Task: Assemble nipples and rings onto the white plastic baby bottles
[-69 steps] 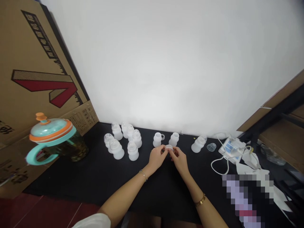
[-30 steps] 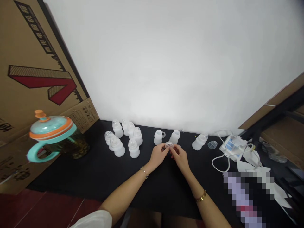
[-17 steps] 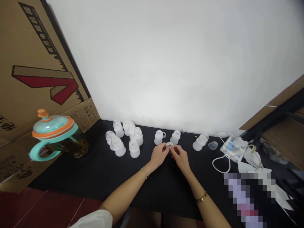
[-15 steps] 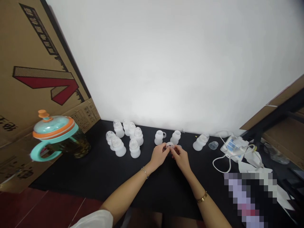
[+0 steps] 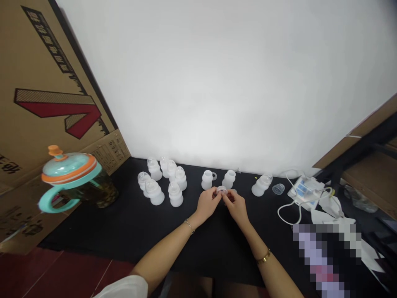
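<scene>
A small white bottle collar ring [image 5: 221, 189] is pinched between my two hands over the black table. My left hand [image 5: 208, 203] grips its left side with thumb and fingers. On its right side, the fingertips of my right hand [image 5: 236, 205] hold it. Just behind stand two white baby bottles without tops, the left bottle [image 5: 207, 181] beside a ring and the right bottle [image 5: 228, 179] upright. A clear round piece lies partly hidden behind my right hand. What sits inside the collar is too small to make out.
Several capped baby bottles [image 5: 154, 192] stand to the left. Another capped bottle [image 5: 262, 185] and a clear cap [image 5: 278, 189] are at the right, near a white cable [image 5: 289, 219] and papers. A large teal-handled jug [image 5: 72, 178] stands by a cardboard box [image 5: 46, 124].
Both hands keep hold of the collar ring in nearly the same place. The view has shifted very slightly; nothing else has visibly moved.
</scene>
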Available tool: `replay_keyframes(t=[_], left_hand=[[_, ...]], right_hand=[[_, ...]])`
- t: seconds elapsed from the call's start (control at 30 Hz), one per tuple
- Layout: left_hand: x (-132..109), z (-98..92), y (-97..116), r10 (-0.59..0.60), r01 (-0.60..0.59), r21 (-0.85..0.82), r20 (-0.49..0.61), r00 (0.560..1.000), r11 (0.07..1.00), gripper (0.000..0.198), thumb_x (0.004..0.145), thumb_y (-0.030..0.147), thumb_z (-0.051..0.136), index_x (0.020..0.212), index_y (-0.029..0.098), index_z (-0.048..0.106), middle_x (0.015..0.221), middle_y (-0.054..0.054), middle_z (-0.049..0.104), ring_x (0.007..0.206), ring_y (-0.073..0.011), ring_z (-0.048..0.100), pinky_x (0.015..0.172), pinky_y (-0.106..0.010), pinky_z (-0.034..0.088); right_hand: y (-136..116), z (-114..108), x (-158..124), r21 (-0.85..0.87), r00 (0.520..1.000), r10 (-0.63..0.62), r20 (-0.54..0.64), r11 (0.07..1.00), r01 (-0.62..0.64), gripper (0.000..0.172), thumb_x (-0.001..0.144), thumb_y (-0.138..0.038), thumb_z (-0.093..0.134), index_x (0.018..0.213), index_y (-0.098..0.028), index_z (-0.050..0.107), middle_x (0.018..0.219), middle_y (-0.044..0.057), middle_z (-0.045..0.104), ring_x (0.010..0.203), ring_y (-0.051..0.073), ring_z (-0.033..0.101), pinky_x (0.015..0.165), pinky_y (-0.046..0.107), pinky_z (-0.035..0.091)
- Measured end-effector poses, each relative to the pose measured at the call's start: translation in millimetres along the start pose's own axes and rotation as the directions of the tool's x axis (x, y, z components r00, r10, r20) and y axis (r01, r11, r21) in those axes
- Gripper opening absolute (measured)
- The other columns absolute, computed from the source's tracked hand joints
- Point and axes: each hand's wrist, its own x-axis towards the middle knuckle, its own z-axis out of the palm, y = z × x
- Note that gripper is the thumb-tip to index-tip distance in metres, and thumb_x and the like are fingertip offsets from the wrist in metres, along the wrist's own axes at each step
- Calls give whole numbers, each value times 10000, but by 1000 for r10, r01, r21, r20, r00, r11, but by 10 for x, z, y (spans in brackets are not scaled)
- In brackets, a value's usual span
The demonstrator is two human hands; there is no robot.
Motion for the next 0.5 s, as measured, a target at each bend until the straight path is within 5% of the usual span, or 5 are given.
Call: replay_keyframes(t=[0.5], left_hand=[[-2, 20, -37, -4, 4, 19, -3, 1000, 1000, 324, 932, 396, 492, 684, 196, 550, 585, 22, 550, 574, -140, 541, 589, -251, 323]], right_hand=[[15, -6, -4, -42, 1000, -19, -3, 999, 18, 356, 893, -535, 569, 830, -212, 705, 687, 34, 686, 614, 201, 639, 589, 283, 478]])
